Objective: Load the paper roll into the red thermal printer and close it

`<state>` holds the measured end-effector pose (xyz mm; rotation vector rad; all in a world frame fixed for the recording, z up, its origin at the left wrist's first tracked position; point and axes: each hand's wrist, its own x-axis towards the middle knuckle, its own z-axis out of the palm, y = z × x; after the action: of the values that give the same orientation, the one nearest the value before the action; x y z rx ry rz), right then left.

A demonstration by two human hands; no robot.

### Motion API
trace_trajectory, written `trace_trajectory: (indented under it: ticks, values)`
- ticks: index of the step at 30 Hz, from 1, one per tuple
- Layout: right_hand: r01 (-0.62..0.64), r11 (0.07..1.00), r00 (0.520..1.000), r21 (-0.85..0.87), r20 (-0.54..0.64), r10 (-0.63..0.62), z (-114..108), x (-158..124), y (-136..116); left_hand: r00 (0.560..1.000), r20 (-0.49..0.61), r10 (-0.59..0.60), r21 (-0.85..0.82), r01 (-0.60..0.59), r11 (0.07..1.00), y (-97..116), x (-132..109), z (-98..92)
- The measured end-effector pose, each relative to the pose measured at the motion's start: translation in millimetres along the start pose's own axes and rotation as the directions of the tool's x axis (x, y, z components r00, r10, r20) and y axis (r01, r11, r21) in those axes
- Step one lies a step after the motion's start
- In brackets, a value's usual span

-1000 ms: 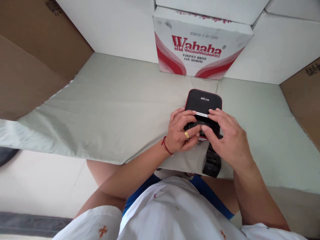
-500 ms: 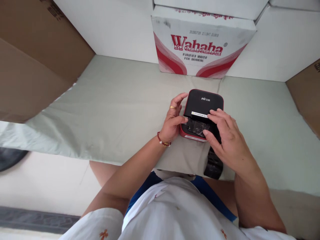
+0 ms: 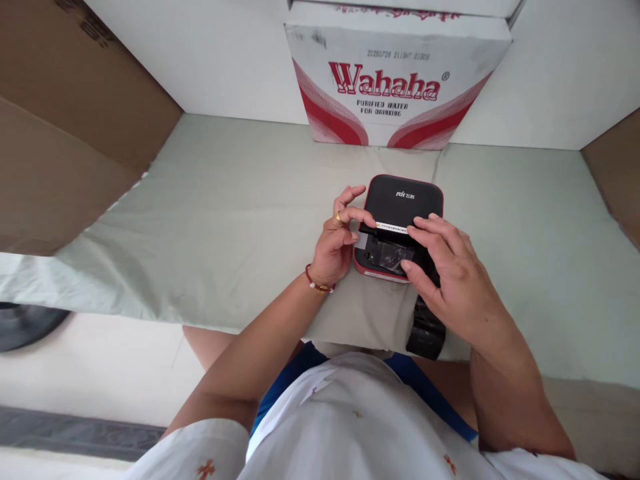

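Where hands (image 3: 333, 250) (image 3: 457, 283) curve inward, a black device (image 3: 404, 199) lies between.

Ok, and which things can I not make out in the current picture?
Head view, all:
Black-and-red FEIE device: lower right part, hidden by the right hand.
White label strip: printing, too small to read.
Black round object: cut off by the left edge, top hidden by pale green cloth.
Brown left carton: cut off by picture edges.
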<state>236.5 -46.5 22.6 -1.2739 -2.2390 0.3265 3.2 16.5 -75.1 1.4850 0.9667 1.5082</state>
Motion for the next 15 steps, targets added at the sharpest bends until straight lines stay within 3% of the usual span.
trace_trajectory:
  ticks: [5,10,15]
  values:
    - [0.003,1.0,1.0,0.02,-0.01,-0.002,0.0,0.3,2.7,0.998,0.069,0.014,0.1,-0.021,0.995,-1.4,0.8,-6.0]
    - [-0.001,1.0,1.0,0.03,-0.007,0.001,0.3,0.3,4.3,0.997,0.043,0.058,0.154,-0.064,0.986,-6.5,2.2,-6.5]
    - [-0.012,1.0,1.0,0.011,-0.001,0.012,-1.0,0.3,1.4,0.995,0.061,0.08,0.09,-0.085,0.992,-5.1,2.9,-3.9]
